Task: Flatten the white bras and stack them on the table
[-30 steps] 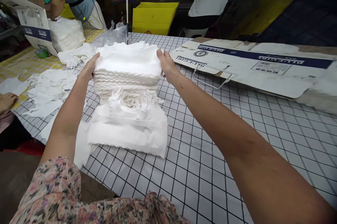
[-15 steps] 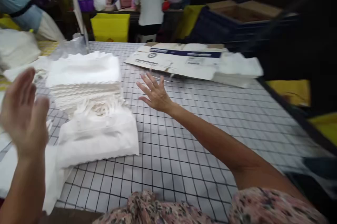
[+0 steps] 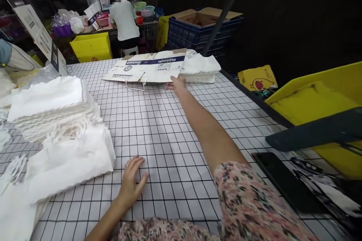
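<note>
My right hand [image 3: 177, 82] is stretched far across the checked table [image 3: 175, 128] and touches the near edge of a flattened cardboard box [image 3: 147, 69]; its fingers are mostly hidden behind the hand. My left hand [image 3: 132, 177] lies flat and open on the table close to me, holding nothing, just right of a stack of white garments [image 3: 51, 109]. A loose white garment [image 3: 70, 161] lies in front of that stack.
A pile of white cloth [image 3: 200, 68] sits past the flattened box. A wire hanger [image 3: 135, 82] lies at the box's near edge. A phone [image 3: 285, 180] and a yellow bin [image 3: 319, 101] are at the right. A person in white [image 3: 124, 18] stands far back.
Both hands have left the garment stack. My right hand has reached out to the flattened box, my left hand has come down flat on the table, and the view has swung right.
</note>
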`<state>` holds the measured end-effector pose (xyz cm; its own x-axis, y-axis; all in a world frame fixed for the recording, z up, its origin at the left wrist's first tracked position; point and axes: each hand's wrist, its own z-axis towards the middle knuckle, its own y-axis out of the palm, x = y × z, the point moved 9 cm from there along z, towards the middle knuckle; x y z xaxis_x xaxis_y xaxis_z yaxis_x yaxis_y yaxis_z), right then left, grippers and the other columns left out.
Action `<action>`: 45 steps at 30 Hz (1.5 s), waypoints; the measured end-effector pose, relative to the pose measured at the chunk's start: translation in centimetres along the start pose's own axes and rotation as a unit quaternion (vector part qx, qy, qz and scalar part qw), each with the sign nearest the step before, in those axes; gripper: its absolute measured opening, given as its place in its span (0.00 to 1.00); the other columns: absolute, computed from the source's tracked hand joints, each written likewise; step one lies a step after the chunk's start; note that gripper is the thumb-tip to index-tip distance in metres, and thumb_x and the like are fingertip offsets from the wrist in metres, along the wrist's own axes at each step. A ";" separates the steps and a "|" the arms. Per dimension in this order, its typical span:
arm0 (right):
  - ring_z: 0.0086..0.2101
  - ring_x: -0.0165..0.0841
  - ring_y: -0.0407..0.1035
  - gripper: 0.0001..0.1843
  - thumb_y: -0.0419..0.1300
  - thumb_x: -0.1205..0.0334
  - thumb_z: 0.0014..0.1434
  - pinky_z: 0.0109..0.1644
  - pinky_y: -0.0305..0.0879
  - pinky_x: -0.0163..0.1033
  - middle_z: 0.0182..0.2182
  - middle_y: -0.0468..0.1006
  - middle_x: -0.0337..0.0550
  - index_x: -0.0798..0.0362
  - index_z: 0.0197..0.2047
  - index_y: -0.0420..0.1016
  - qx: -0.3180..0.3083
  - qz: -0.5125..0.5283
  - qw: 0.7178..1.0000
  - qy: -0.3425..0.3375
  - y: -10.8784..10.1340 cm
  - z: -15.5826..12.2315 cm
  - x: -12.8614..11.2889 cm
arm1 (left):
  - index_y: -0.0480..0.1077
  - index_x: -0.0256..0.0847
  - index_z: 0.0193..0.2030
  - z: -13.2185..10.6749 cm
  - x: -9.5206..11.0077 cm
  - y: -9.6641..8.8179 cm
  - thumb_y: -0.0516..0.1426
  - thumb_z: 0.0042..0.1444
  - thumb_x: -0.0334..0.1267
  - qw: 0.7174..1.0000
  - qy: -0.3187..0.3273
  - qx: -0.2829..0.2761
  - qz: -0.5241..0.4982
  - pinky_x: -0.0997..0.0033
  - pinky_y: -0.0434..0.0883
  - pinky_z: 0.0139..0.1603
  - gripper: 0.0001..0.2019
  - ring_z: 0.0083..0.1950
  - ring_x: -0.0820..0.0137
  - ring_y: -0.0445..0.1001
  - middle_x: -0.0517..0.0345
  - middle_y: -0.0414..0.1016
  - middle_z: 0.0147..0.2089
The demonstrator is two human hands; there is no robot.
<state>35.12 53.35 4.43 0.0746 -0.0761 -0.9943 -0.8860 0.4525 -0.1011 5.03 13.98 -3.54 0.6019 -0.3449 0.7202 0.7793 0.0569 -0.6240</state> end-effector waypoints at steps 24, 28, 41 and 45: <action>0.79 0.38 0.44 0.31 0.42 0.76 0.71 0.83 0.45 0.54 0.78 0.55 0.59 0.56 0.73 0.65 0.021 -0.021 0.998 -0.052 -6.9 2.3 1.4 | 0.77 0.52 0.65 5.1 -1.5 1.2 0.60 0.74 0.48 0.988 -0.135 0.075 0.021 0.42 0.78 0.70 0.16 0.69 0.53 0.77 0.46 0.79 0.64; 0.78 0.52 0.47 0.34 0.52 0.74 0.65 0.80 0.45 0.68 0.77 0.55 0.67 0.59 0.74 0.63 0.164 -0.143 0.976 0.017 -17.8 7.7 7.8 | 0.73 0.50 0.68 14.7 -0.4 6.7 0.60 0.73 0.48 0.994 -0.097 0.042 -0.027 0.42 0.73 0.76 0.19 0.73 0.54 0.73 0.45 0.74 0.68; 0.77 0.54 0.48 0.49 0.63 0.57 0.71 0.76 0.40 0.72 0.74 0.63 0.80 0.67 0.84 0.45 0.132 -0.355 0.926 -0.003 -18.6 16.6 11.0 | 0.65 0.35 0.73 37.7 -1.1 18.0 0.64 0.68 0.46 0.986 0.017 -0.095 0.136 0.44 0.64 0.82 0.31 0.79 0.47 0.63 0.33 0.63 0.77; 0.74 0.55 0.53 0.40 0.63 0.61 0.71 0.76 0.39 0.73 0.69 0.68 0.82 0.71 0.78 0.58 0.177 -0.349 0.920 0.023 -18.7 19.1 11.5 | 0.65 0.38 0.73 37.6 -1.0 18.2 0.62 0.70 0.50 0.981 0.029 -0.100 0.165 0.40 0.66 0.80 0.31 0.79 0.46 0.64 0.35 0.65 0.77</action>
<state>61.31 60.95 -5.73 0.5423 -0.4918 -0.6812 -0.4250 0.5389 -0.7273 25.13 50.60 -4.20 0.8000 -0.3923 0.4540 0.4905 -0.0083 -0.8714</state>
